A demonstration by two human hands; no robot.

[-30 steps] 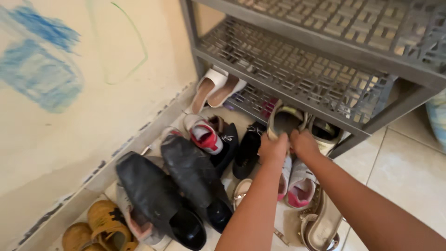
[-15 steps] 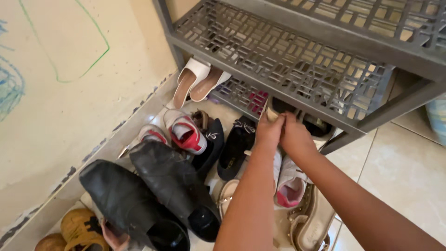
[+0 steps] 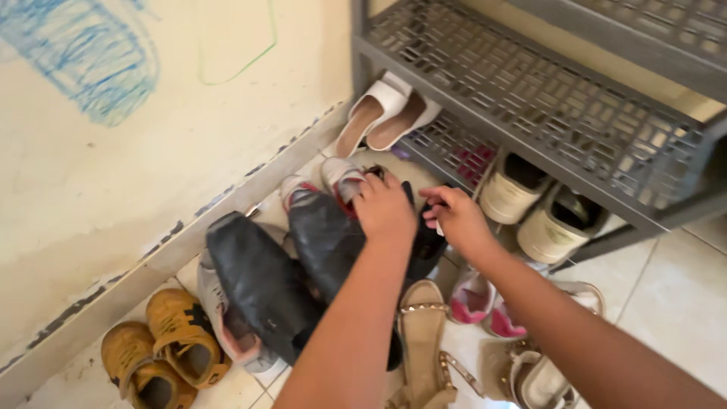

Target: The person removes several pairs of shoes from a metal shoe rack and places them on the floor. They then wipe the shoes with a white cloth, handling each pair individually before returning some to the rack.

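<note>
Both hands are over the shoe pile on the floor, in front of the grey rack [image 3: 530, 98].

Left hand [image 3: 386, 208]: fingers curled down onto the red-and-white sneaker [image 3: 342, 182] and the black shoes under it. Looks like a grip on the sneaker's back edge, but the palm hides the contact, so I can't tell for sure.

Right hand [image 3: 454, 216]: fingers loosely bent, thumb and forefinger close together, over a black flat [image 3: 425, 246]. Can't tell whether it pinches anything.

Pile:
- two big black leather shoes [image 3: 265, 280] lying across the middle, left forearm crosses over them
- second red-and-white sneaker, only the toe shows, just left of the first
- tan studded sandal [image 3: 424, 341] near the bottom edge, its partner [image 3: 530, 371] to the right
- pink-and-white sneakers [image 3: 477, 299] under the right forearm
- two mustard-yellow strap shoes [image 3: 170, 348] at bottom left, by the skirting

Rack: grey plastic, lattice shelves. Bottom shelf holds a cream slip-on pair [image 3: 530, 208] with dark insides, side by side at the front. A white slide pair [image 3: 386, 113] leans at the shelf's left end, against the wall corner. Something pink-red sits further back on that shelf, too hidden to identify.

No packages or signs. Wall [image 3: 151, 136] is cream with blue crayon scribble top left and a thin green line beside it; paint flaking along the skirting. Floor [image 3: 674, 303] is pale glossy tile.
</note>
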